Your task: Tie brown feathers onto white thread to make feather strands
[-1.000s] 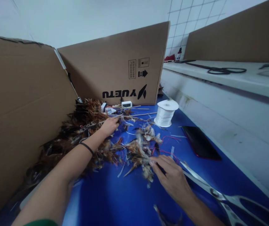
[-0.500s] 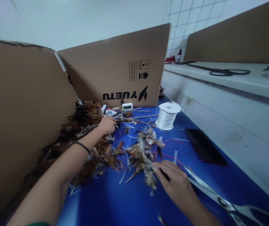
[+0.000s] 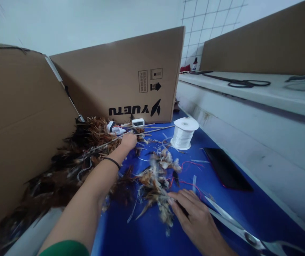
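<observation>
My left hand [image 3: 129,140], closed with its fingertips hidden, reaches to thin sticks [image 3: 154,131] beside the large brown feather pile [image 3: 96,131]. What it grips there I cannot make out. My right hand [image 3: 192,211] is closed, thumb and fingers pinching the edge of a loose brown-and-grey feather clump [image 3: 154,181] on the blue tabletop [image 3: 131,234]. A dark slim shape shows under its fingers, too unclear to name. Large metal scissors [image 3: 237,227] lie just right of that hand, with red threads [image 3: 187,182] and a short clear strip [image 3: 194,183] close by.
A white spool [image 3: 184,133] stands upright towards the back. To its right lies a dark phone [image 3: 227,169]. A small white display device [image 3: 138,122] sits before the cardboard panel [image 3: 109,78]. More cardboard [image 3: 13,117] borders the left. Black scissors [image 3: 248,83] rest on the ledge.
The camera view has turned slightly right. My left hand has moved rightward along the sticks, away from the feather pile. My right hand stays at the feather clump.
</observation>
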Available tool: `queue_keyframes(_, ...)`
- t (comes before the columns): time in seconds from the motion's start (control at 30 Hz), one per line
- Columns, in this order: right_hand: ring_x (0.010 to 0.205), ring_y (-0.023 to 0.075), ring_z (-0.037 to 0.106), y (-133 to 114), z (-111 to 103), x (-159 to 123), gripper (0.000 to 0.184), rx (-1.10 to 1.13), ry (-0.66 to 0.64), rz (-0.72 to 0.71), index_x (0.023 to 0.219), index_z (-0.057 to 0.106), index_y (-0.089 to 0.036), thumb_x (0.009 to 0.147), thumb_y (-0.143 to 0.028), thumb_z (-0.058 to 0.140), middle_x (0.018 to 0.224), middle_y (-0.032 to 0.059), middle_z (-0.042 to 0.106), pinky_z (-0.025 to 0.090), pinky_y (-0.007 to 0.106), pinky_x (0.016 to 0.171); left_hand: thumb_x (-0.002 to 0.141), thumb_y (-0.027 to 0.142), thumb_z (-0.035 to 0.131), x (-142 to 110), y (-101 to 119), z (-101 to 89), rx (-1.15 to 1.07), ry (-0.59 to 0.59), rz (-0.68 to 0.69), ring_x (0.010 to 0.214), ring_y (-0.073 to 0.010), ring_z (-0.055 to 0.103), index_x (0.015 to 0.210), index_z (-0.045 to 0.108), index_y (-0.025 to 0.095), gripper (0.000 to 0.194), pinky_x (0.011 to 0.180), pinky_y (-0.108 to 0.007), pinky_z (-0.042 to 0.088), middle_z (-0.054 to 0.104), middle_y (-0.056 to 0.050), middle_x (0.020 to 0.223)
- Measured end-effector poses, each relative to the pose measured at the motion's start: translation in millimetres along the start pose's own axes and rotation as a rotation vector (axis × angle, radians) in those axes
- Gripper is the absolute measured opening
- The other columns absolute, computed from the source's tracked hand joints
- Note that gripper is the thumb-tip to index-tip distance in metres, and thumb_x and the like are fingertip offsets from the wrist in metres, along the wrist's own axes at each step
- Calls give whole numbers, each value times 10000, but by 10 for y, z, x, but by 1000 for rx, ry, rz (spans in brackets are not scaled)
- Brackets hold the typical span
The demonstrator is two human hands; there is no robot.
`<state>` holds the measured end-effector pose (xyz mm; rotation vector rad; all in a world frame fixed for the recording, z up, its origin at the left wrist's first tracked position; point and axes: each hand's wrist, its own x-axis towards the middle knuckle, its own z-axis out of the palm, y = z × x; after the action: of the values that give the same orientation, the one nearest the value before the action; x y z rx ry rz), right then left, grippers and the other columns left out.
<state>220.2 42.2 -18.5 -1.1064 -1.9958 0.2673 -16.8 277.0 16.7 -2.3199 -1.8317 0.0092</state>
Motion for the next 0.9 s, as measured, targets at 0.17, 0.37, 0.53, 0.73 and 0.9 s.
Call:
queue_keyframes(0.17, 717, 178, 581, 2, 3, -3, 155, 8, -20, 13, 918, 595, -215, 876, -156, 457, 771, 22, 628, 447, 360, 729, 864, 316, 523, 49, -27, 9, -116, 8, 25, 975, -203, 570, 1158, 518, 144, 341, 811, -412, 495, 548, -99, 1154)
queue_keyframes(0.37, 717, 178, 586, -21, -19, 24, 155, -1, -1, -4, 913, 601, -200, 874, -156, 457, 770, 30, 631, 454, 356, 720, 830, 169, 473, -86, -36, -158, -301, 34, 132, 959, -216, 597, 1003, 646, 121, 250, 873, -337, 450, 666, -108, 990)
queue_keyframes(0.53, 716, 173, 588, -41, -19, 34, 164, 6, -4, -10, 908, 600, -203, 874, -142, 452, 763, 21, 626, 452, 358, 729, 782, 211, 515, -266, -64, -345, -400, -99, 325, 848, -132, 637, 958, 691, 206, 248, 789, -193, 466, 708, 20, 913)
queue_keyframes(0.73, 741, 175, 587, -4, 1, 1, 173, 8, -7, 14, 927, 599, -211, 878, -144, 448, 789, 21, 627, 439, 370, 764, 793, 132, 428, -70, -97, -229, -298, -7, 180, 954, -197, 618, 1034, 663, 134, 336, 908, -279, 424, 684, -90, 1034)
queue_keyframes(0.9, 724, 170, 589, 1, 11, -8, 176, 0, -8, 2, 921, 592, -214, 873, -125, 447, 777, 16, 626, 434, 359, 758, 763, 60, 435, 124, -17, -15, -201, 75, 110, 983, -216, 594, 1134, 591, 138, 410, 898, -320, 428, 642, -127, 1075)
